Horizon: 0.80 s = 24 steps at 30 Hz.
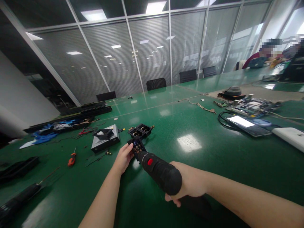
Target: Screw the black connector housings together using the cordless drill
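Observation:
My right hand (187,180) is wrapped round the grip of a black cordless drill (161,172) with a red switch. Its front end points away from me, at a small black frame (143,146) with brass-coloured parts inside. The frame's left edge is pinched in my left hand (124,158), thumb on top. The drill hides the near part of the frame, so I cannot tell whether its tip touches. Just beyond lie two similar black frames (144,128), side by side, with brass-coloured parts in them.
Left of my hands are a silver-grey box (106,144), an orange-handled screwdriver (72,160) and a black long-tipped tool (21,198). Blue gloves (45,137) lie farther left. On the right are a phone (244,123), a circuit board (254,106) and a white case (291,137). A person (256,60) sits far right.

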### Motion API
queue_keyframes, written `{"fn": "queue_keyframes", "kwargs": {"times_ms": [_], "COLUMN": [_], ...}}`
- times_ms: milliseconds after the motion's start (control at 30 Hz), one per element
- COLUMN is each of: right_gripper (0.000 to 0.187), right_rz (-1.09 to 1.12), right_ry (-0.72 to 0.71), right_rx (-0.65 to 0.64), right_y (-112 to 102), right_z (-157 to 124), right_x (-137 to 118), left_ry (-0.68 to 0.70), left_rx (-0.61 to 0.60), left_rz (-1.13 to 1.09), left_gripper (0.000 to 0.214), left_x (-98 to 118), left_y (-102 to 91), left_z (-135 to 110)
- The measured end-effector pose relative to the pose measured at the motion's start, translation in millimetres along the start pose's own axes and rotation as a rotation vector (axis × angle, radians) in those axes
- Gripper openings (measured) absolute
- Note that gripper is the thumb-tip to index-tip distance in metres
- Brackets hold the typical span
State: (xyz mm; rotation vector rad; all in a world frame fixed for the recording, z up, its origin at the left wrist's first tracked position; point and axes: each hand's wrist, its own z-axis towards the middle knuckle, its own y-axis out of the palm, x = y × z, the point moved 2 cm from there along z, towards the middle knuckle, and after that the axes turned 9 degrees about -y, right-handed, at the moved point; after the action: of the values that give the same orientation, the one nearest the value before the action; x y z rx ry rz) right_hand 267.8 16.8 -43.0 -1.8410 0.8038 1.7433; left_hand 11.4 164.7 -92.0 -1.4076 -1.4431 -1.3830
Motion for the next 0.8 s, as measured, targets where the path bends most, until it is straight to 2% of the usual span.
{"fn": "queue_keyframes", "kwargs": {"times_ms": [800], "right_gripper": [0.031], "right_rz": [0.061], "right_ry": [-0.017], "right_rx": [-0.006], "right_y": [0.3], "right_z": [1.4], "right_x": [4.1], "left_ry": [-0.001], "left_rx": [-0.013], "left_rz": [-0.001], "left_gripper": [0.048], "left_x": [-1.1], "left_y": [-0.5], "left_z": [1.2]}}
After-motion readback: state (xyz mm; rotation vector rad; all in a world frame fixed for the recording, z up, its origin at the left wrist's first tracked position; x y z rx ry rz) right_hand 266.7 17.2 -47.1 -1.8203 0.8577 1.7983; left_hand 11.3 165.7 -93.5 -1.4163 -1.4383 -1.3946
